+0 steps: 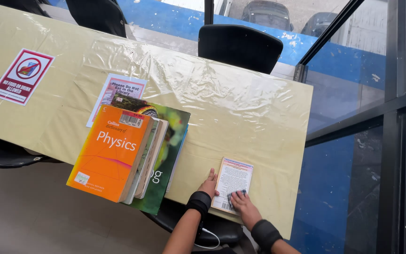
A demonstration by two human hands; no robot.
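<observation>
While the small paperback book (232,184) lies back cover up near the front edge of the table (240,108), it is steadied from both sides by the two hands. The left hand (208,185) is laid open and flat — fingers extended — against the book's left edge, touching it, with the palm resting on the table surface. The right hand (243,204) is curled over a small blue-grey cloth (235,194), which is pressed onto the lower part of the cover; the cloth is gripped under the fingers. A black wrist band (198,203) is worn on the left forearm, with a white cable trailing from it, and a second black band (264,233) is seen on the right forearm.

To the left of the small book, well apart from it, a stack of books (132,155) is placed so that it overhangs the near table edge. An orange dictionary (110,153) is uppermost, with a large green-covered book (171,141) at the bottom. The table is covered with clear plastic sheeting over a pale yellow surface. Two printed notices — a red-bordered one (22,76) at far left and a pink one (117,92) partly hidden behind the stack — are fixed under the sheeting. A black chair (239,46) is set at the far side.
</observation>
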